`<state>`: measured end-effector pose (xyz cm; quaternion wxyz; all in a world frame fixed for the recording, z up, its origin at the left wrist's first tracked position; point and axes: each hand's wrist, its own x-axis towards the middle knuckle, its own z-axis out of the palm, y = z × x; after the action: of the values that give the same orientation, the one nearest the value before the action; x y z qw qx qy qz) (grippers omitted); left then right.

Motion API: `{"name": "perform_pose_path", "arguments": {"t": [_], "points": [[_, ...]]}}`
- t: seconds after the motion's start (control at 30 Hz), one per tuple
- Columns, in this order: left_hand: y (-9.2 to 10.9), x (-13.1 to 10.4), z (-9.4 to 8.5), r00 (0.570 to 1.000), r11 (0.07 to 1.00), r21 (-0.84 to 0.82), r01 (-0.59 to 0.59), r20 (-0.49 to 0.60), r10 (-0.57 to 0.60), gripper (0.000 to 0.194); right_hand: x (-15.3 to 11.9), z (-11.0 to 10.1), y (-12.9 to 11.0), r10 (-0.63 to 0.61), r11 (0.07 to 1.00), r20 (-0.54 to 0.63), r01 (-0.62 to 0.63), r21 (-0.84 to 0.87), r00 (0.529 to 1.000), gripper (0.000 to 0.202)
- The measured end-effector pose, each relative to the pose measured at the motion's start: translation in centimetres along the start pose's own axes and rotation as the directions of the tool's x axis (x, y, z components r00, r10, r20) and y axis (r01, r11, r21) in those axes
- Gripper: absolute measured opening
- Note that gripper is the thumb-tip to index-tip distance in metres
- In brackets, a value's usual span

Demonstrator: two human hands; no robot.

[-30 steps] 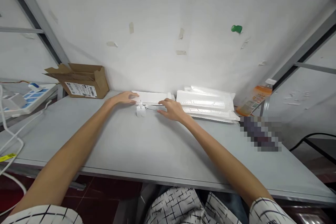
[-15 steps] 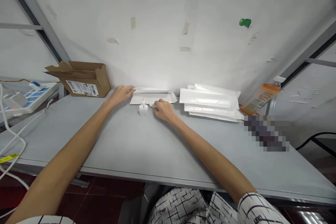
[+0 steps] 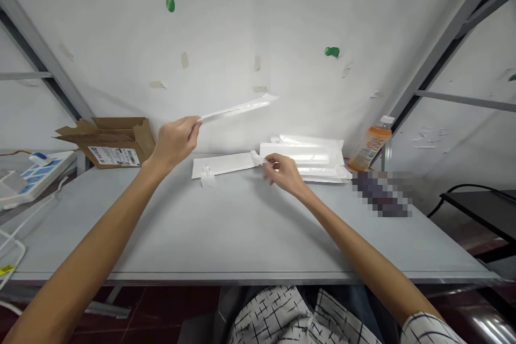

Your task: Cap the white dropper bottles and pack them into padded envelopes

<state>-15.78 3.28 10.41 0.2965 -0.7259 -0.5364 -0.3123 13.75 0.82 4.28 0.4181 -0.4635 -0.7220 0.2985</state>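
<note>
The left hand (image 3: pixel 174 141) has come up off the tabletop (image 3: pixel 226 226) since half a second ago, when it lay at the near end of the flat white packets; it is now closed in a pinch on one end of a long white strip (image 3: pixel 236 109), which juts out level in the air toward the wall, well clear of everything below. The right hand (image 3: pixel 282 172) has shifted right along the tabletop and has its fingertips closed on a small white scrap (image 3: pixel 256 157) at the right end of the flat white tray (image 3: pixel 223 164) that stays lying on the tabletop; whether that scrap is part of the tray or a loose bit is hard to tell. So the strip looks freshly parted from the tray, with the tray held down. A small white piece (image 3: pixel 207 178) stands just in front of the tray. A stack of white packets (image 3: pixel 302 153) lies to the right, then an orange bottle (image 3: pixel 368 144); a cardboard box (image 3: pixel 108 142) sits far left.
</note>
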Motion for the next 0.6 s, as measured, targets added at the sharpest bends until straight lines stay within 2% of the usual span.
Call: {"name": "perform_pose_path", "arguments": {"t": [0.07,0.17,0.23,0.3,0.37,0.43,0.47,0.5,0.6], "points": [[2.5,-1.2,-0.9,0.989,0.988,-0.038,-0.15,0.001,0.15,0.033,-1.9,-3.2,0.9,0.01,0.997,-0.116,-0.001,0.074,0.993,0.035],[6.0,-4.0,-1.3,0.923,0.919,-0.112,-0.378,0.024,0.383,0.029,-4.8,-8.3,3.0,0.041,0.995,-0.349,-0.007,0.1,0.936,0.047],[7.9,-6.0,-1.1,0.863,0.856,-0.164,-0.491,0.043,0.503,0.032,-6.1,-11.2,4.4,0.085,0.994,-0.42,-0.048,0.097,0.904,0.046],[9.4,-7.4,-0.7,0.809,0.815,-0.223,-0.535,0.144,0.57,0.03,-6.7,-13.0,5.5,0.146,0.984,-0.419,-0.089,0.153,0.896,0.039],[10.8,-8.2,-0.4,0.73,0.798,-0.285,-0.531,0.324,0.602,0.027,-6.7,-13.6,6.3,0.197,0.969,-0.381,-0.12,0.215,0.903,0.034],[12.2,-8.3,-0.2,0.65,0.802,-0.337,-0.494,0.469,0.598,0.043,-6.4,-13.3,6.8,0.231,0.957,-0.333,-0.151,0.249,0.914,0.031],[12.9,-8.2,0.0,0.634,0.809,-0.359,-0.466,0.503,0.588,0.051,-6.2,-13.0,7.0,0.245,0.953,-0.305,-0.17,0.252,0.92,0.031],[13.7,-8.1,0.4,0.637,0.817,-0.379,-0.434,0.513,0.576,0.056,-6.1,-12.7,7.2,0.254,0.951,-0.271,-0.19,0.243,0.928,0.03],[16.6,-7.9,2.2,0.7,0.83,-0.431,-0.353,0.467,0.54,0.064,-6.2,-11.8,7.6,0.258,0.958,-0.178,-0.228,0.171,0.95,0.029]]}}
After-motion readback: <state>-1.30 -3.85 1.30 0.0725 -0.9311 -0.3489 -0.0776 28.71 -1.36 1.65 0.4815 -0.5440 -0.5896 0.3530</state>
